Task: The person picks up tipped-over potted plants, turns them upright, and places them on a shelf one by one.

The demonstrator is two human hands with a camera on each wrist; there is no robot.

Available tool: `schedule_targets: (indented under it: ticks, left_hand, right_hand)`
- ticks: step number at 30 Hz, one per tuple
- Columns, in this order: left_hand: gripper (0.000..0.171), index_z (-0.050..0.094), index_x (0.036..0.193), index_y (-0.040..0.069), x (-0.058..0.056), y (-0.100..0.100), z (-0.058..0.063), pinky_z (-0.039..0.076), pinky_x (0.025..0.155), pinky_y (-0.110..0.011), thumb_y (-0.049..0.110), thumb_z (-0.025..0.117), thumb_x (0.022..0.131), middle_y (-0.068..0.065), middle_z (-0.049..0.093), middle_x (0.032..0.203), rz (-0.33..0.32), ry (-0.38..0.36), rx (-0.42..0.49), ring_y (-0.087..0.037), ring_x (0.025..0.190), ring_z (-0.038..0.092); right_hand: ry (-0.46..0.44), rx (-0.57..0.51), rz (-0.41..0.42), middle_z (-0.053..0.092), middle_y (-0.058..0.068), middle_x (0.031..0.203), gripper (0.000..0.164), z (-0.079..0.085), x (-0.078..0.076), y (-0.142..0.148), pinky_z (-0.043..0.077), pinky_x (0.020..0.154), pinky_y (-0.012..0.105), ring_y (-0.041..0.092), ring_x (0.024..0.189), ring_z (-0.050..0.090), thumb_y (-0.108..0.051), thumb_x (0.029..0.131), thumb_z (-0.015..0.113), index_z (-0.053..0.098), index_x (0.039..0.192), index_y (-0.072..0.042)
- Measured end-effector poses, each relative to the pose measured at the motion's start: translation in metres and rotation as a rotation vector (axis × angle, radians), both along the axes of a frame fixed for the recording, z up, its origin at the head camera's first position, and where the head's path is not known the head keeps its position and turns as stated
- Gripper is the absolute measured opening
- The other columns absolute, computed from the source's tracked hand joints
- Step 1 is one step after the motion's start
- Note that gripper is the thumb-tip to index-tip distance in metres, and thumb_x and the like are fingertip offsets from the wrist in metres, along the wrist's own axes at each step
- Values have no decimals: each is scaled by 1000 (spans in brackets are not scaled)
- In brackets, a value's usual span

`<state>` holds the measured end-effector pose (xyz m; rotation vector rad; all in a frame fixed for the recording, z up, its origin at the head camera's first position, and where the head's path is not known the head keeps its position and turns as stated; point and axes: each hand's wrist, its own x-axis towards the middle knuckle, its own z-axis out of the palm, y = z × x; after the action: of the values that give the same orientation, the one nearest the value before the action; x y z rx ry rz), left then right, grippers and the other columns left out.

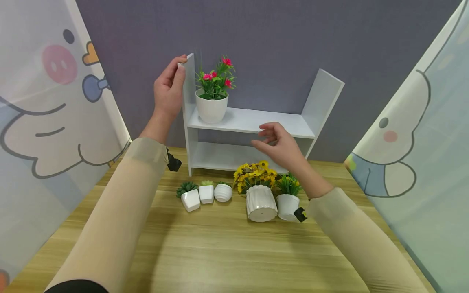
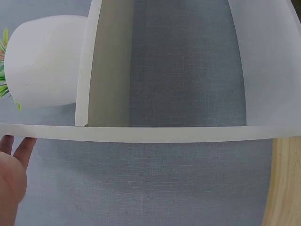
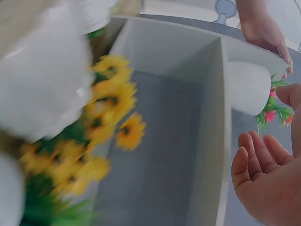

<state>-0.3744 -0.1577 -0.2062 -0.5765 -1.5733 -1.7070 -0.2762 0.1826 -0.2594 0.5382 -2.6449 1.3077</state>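
My left hand (image 1: pixel 169 87) is at the top of the left side panel of a white two-tier shelf (image 1: pixel 271 122); its fingers reach over the panel's edge and grip it. In the left wrist view the left hand's fingertips (image 2: pixel 24 149) meet the outer face of that panel. A white pot with pink flowers (image 1: pixel 212 106) stands on the upper tier, against the left side. My right hand (image 1: pixel 280 146) hovers in front of the upper tier with loosely curled fingers, holding nothing. The right wrist view shows that hand's palm and bent fingers (image 3: pixel 256 160) apart from the shelf.
On the wooden table (image 1: pixel 220 252) before the shelf are a fluted white pot with yellow flowers (image 1: pixel 261 203), a white pot with green leaves (image 1: pixel 287 206), and small white succulent pots (image 1: pixel 206 194). Cartoon-printed curtains (image 1: pixel 55 122) hang at both sides; a grey wall (image 1: pixel 256 49) stands behind.
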Motion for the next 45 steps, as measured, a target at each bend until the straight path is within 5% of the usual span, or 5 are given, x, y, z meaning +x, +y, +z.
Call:
schedule_targets:
  ticks: [10, 17, 24, 38, 45]
  left_hand:
    - [35, 69, 143, -2, 1, -1, -1, 42, 128, -24, 15, 59, 114, -9, 67, 156, 20, 25, -4, -11, 151, 56]
    - [35, 70, 143, -1, 3, 2, 0, 43, 127, -25, 15, 59, 114, -9, 68, 154, 17, 55, -16, -11, 150, 57]
    - [35, 70, 143, 1, 0, 2, 1, 41, 128, -24, 15, 60, 113, -8, 66, 157, -10, 6, 2, -9, 152, 54]
    - [36, 70, 144, 2, 2, 0, 0, 41, 128, -23, 18, 59, 114, -5, 66, 157, 15, 2, -30, -8, 153, 53]
    - [37, 68, 147, 1, 0, 0, 0, 40, 129, -23, 16, 58, 114, -6, 65, 158, 10, -10, -17, -9, 154, 52]
  right_hand:
    - [-55, 70, 40, 65, 18, 145, 54, -48, 39, 72, 56, 92, 27, 23, 113, 65, -25, 107, 75, 53, 153, -7]
    - [-55, 87, 76, 66, 22, 133, 55, -80, 64, 109, 59, 84, 26, 14, 105, 67, -17, 103, 80, 56, 151, -5]
    - [-144, 95, 35, 64, 22, 131, 60, -106, 83, 134, 59, 81, 25, 7, 102, 65, -19, 101, 82, 53, 149, 2]
    - [-486, -67, -156, 50, 25, 139, 79, -143, 94, 127, 65, 81, 31, 27, 117, 62, -29, 99, 83, 32, 149, 8]
    - [-456, 22, -261, 58, 24, 128, 76, -150, 90, 109, 59, 73, 28, 25, 101, 63, -41, 97, 85, 36, 134, 5]
